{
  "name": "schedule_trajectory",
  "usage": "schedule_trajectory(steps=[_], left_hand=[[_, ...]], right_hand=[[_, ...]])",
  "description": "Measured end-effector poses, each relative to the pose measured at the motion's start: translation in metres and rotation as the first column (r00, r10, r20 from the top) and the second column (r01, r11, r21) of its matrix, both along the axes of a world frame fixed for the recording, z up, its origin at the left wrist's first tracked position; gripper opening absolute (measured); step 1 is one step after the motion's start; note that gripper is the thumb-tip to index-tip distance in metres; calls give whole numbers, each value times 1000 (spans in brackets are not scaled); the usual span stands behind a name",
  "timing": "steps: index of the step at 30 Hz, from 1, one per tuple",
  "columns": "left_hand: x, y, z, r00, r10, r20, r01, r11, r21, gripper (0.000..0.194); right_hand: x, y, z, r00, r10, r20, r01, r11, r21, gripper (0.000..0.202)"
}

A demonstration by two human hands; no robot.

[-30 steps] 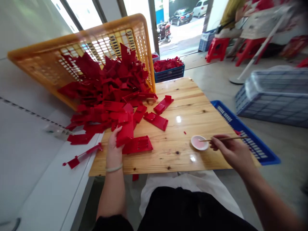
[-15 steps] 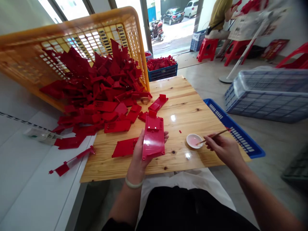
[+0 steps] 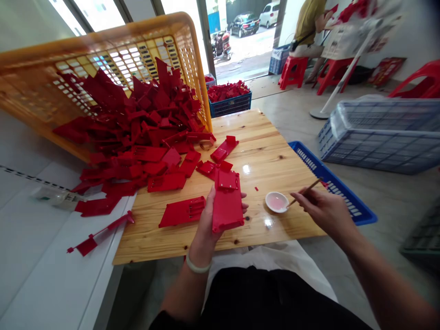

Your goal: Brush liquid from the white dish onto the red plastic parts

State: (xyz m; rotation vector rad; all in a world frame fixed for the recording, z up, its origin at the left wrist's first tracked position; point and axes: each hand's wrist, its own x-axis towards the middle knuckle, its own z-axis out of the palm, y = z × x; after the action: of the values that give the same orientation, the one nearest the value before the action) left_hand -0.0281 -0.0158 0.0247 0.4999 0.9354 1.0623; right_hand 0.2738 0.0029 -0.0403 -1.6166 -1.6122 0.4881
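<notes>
My left hand (image 3: 205, 215) grips a red plastic part (image 3: 228, 204), a flat panel with a raised block at its far end, tilted up above the table. In my right hand (image 3: 323, 208) a thin brush (image 3: 311, 186) is pinched, its tip at the right rim of a small white dish (image 3: 268, 204) of pinkish liquid. Left of my left hand another red panel (image 3: 177, 213) lies flat on the wood. A tiny red piece (image 3: 256, 189) rests just beyond the dish.
A tipped orange basket (image 3: 202, 68) spills red parts (image 3: 144, 128) onto the wooden table (image 3: 264, 142). Beyond the right edge sits a blue basket (image 3: 364, 213). Grey crates (image 3: 378, 149) stand on the floor, and a person (image 3: 309, 25) sits on a red stool (image 3: 293, 73) farther back.
My left hand has shifted right and slightly nearer with the red part. The brush has moved from inside the dish to its right rim and stands steeper.
</notes>
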Motion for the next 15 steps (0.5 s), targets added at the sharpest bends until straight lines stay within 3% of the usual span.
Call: schedule_trajectory(steps=[5, 9, 10, 13, 15], left_hand=[[6, -9, 0, 1000, 6, -7, -6, 1000, 6, 63], [13, -11, -11, 995, -82, 56, 81, 996, 26, 79], [16, -12, -14, 990, -107, 94, 104, 994, 35, 82], [23, -14, -18, 966, -159, 205, 148, 987, 69, 86], [28, -17, -17, 954, -180, 241, 166, 983, 80, 86]], right_hand=[[-2, 0, 5, 998, -8, -66, 10, 1000, 27, 62], [-14, -13, 26, 961, -90, -261, 117, 989, 88, 56], [-19, -19, 35, 934, -103, -342, 142, 986, 90, 48], [-37, -36, 61, 724, -55, -688, 146, 987, 74, 28], [-49, -44, 74, 707, -9, -707, 92, 993, 79, 25]])
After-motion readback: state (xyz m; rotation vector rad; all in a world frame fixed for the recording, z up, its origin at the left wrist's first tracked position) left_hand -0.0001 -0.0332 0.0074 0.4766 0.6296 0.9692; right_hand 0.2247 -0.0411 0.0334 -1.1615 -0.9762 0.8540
